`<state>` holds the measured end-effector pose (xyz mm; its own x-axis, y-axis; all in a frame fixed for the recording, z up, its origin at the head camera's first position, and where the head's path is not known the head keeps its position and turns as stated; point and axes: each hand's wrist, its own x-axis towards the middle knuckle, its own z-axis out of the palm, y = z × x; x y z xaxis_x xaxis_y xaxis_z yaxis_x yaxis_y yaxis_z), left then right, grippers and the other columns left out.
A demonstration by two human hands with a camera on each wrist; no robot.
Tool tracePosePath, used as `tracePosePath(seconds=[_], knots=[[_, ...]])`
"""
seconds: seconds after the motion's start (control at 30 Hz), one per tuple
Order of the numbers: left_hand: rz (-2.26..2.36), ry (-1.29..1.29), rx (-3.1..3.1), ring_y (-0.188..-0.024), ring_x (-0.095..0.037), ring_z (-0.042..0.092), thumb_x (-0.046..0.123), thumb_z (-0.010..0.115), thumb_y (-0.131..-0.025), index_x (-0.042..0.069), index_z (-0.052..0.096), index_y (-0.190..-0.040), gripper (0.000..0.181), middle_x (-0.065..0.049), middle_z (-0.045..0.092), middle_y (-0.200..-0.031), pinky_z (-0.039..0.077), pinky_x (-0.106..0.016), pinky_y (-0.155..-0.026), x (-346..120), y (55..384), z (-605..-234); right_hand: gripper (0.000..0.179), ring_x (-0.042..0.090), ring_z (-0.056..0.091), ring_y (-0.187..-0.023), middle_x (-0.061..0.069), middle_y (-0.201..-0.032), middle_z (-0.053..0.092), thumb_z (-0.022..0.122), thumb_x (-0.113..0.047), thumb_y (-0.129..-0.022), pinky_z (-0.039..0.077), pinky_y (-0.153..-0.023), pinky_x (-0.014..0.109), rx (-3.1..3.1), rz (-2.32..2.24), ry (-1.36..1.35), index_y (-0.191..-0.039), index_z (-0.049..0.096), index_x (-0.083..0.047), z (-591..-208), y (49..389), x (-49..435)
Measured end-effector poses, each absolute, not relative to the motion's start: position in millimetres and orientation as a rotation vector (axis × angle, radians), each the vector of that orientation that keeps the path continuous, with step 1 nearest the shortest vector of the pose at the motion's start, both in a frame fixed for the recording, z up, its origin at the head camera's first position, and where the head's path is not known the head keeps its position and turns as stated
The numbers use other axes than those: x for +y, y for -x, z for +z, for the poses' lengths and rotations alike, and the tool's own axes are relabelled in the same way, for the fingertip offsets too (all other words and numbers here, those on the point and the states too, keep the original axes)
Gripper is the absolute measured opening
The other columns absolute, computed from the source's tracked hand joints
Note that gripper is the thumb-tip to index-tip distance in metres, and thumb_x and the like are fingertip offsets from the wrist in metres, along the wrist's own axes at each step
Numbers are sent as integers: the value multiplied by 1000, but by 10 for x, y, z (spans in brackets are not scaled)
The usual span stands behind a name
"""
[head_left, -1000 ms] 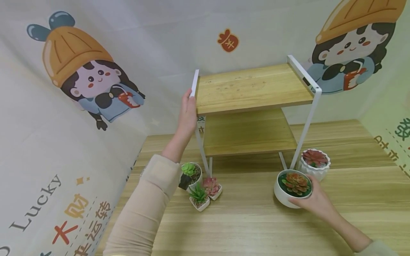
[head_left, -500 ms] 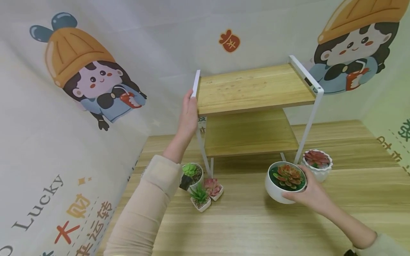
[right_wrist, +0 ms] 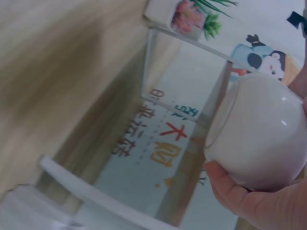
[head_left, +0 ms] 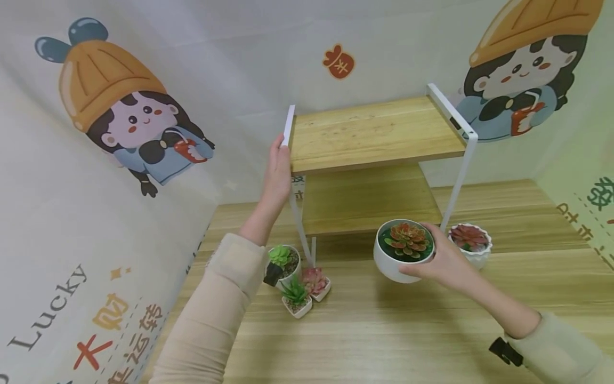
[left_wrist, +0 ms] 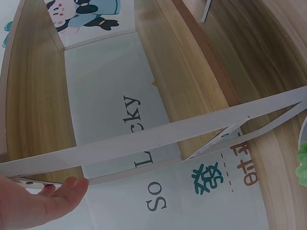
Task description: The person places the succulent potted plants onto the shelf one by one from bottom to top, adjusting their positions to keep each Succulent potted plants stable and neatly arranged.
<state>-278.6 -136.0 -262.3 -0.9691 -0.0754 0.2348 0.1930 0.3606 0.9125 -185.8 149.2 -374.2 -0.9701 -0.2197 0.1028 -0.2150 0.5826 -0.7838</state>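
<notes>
The right hand [head_left: 448, 258] grips a white pot [head_left: 394, 268], seemingly above the table [head_left: 364, 336].

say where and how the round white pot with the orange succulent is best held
Probably by the smooth outer wall of the round white pot, just below the rim, from the right, where the right hand grips it. The wall bulges, giving thumb and fingers a curve to wrap, and the orange succulent in the open top is left untouched.
</notes>
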Motion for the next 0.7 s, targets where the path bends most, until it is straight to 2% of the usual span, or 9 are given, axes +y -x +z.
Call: tracePosePath(seconds=[0.2, 0.47, 0.7], knots=[[-1624, 99, -2405, -135, -24, 26, 32, 20, -99, 15, 19, -145, 49, -8, 26, -149, 23, -44, -109, -1375, 2774, -2617, 96, 40, 49, -111, 25, -124, 49, 79, -39, -66, 42, -86, 55, 2753, -1349, 444, -136, 28, 2, -3585, 1997, 1335], [-1625, 121, -2379, -134, -24, 27, 30, 20, -99, 11, 19, -145, 50, -10, 27, -147, 23, -42, -109, -1371, 2774, -2633, 103, 40, 45, -116, 25, -130, 44, 79, -41, -65, 40, -91, 55, 2692, -1370, 433, -140, 22, 0, -3480, 2187, 1099], [-1616, 153, -2376, -137, -23, 22, 30, 19, -99, 10, 18, -145, 50, -10, 23, -149, 20, -40, -111, -1377, 2774, -2636, 103, 38, 44, -118, 22, -133, 41, 80, -40, -64, 40, -93, 53, 2661, -1402, 465, -140, 22, 0, -3460, 2394, 832]])
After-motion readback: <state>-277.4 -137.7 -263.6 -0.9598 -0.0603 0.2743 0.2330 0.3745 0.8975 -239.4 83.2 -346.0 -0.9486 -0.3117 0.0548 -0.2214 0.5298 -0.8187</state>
